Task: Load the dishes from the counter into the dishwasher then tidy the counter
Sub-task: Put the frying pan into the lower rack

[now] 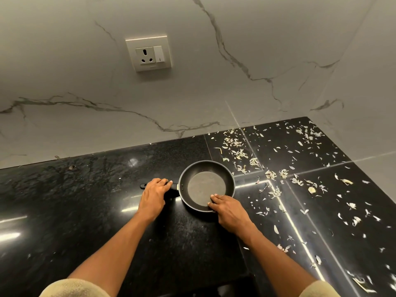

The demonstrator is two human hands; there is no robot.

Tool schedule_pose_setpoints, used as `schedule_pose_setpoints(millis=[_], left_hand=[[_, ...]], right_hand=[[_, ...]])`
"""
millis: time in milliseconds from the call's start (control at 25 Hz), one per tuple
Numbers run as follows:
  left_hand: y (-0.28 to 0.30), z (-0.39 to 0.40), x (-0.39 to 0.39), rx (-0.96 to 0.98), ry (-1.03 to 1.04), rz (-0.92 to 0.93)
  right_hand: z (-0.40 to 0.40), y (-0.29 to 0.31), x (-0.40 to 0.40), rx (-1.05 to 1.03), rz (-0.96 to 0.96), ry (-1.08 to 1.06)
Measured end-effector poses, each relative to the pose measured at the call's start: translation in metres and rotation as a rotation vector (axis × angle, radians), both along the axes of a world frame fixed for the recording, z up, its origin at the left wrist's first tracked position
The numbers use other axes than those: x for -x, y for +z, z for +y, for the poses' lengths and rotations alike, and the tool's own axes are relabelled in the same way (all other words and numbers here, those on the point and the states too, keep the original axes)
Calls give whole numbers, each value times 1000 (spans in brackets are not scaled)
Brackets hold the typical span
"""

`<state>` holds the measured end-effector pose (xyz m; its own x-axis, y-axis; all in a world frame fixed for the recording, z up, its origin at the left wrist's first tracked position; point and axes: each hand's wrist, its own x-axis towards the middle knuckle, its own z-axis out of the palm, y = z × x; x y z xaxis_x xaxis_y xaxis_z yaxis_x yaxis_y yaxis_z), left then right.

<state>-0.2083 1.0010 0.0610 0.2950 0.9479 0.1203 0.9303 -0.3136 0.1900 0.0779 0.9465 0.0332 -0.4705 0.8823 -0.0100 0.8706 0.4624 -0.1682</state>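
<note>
Black polished stone forms the counter (pixel 90 211) filling the lower half of the frame, and a dark non-stick frying pan (pixel 206 186) sits flat on it just right of centre, its handle (pixel 158 186) pointing toward frame left. The left hand (pixel 154 195) lies over that handle with fingers curled round it, while the right hand (pixel 228 211) grips the pan's near rim, fingertips hooked over the edge into the bowl. Pale dried scraps (pixel 304 181) lie scattered over the counter at centre right and lower right, and a white wall socket (pixel 149 53) sits on the marble-veined wall at upper centre-left.
</note>
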Motion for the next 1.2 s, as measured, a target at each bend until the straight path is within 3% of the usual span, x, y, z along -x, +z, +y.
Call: schedule_pose_setpoints(millis=[520,840,1200], left_hand=[[3,-75,25,-191,-312,-25],[15,-151,40,-320,-589,-122],[14,-277,47,-211,-779,-165]], right_hand=[[-109,7,7,-373,27,-83],[-256,24,45,-465,12,-346],[-436,38,75,-497,-62,-489]])
